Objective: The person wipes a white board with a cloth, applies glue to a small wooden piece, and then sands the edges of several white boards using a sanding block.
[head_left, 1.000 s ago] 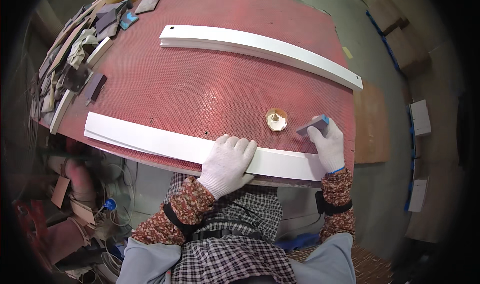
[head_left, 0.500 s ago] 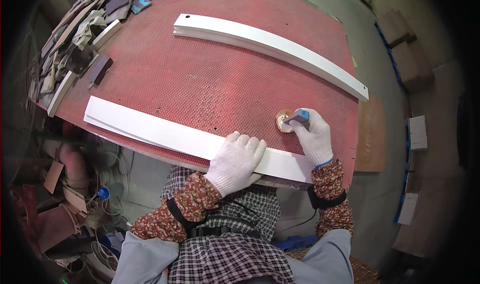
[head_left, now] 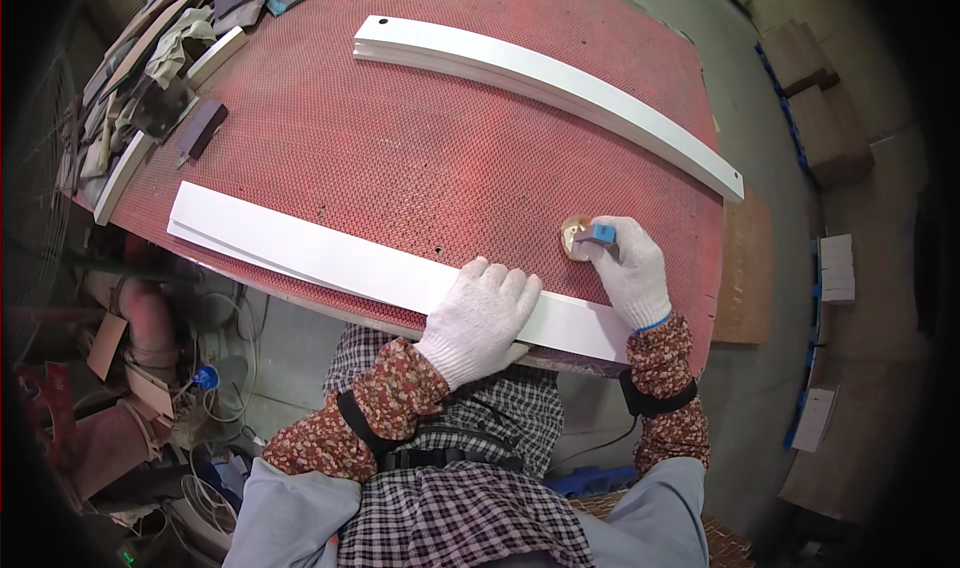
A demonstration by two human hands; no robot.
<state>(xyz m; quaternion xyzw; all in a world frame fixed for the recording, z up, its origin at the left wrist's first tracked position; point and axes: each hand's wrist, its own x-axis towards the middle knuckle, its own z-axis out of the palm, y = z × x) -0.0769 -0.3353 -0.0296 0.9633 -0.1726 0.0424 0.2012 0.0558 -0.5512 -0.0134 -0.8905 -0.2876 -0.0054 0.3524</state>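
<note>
My left hand (head_left: pixel 482 313), in a white knit glove, lies over a long white board (head_left: pixel 300 243) at the near edge of the red table. Its fingers are together across the top, with the thumb by the near edge. In my gloved right hand (head_left: pixel 634 273) is a small dark-grey block with a blue face (head_left: pixel 602 234), pinched between thumb and fingers. The block's tip is at a small round dish (head_left: pixel 568 230) of cream-coloured paste. The fingers partly cover the block and the dish's right side.
Across the far side of the red mesh-topped table (head_left: pixel 400 158) lies a second long white piece (head_left: pixel 550 88) with a hole near each end. Sanding blocks, rags and strips are heaped (head_left: pixel 160 78) at the far left. Cables and pipes (head_left: pixel 150 328) crowd the floor to the left.
The block in my right hand has tilted, showing more of its blue face, and remains at the dish. My left hand stays on the board. The whole view has shifted slightly.
</note>
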